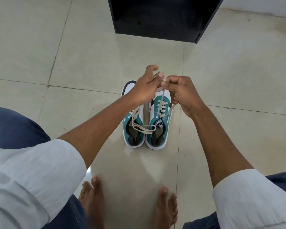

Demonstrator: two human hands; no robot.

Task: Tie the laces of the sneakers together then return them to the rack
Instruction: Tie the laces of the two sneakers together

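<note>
Two teal and white sneakers stand side by side on the tiled floor, toes pointing away from me: the left sneaker (133, 129) and the right sneaker (158, 128). Their cream laces (143, 128) are loose; one loop lies across both shoe openings. My left hand (144, 89) hovers over the toe of the left sneaker, pinching a lace end. My right hand (182, 93) is closed on a lace (162, 95) that runs up taut from the right sneaker. The two hands touch at the fingertips above the toes.
A black rack (157, 19) with an open dark compartment stands on the floor just beyond the sneakers. My bare feet (92, 195) are planted close behind the shoes. Pale glossy tiles surround everything, and a white wall edge shows at the top right.
</note>
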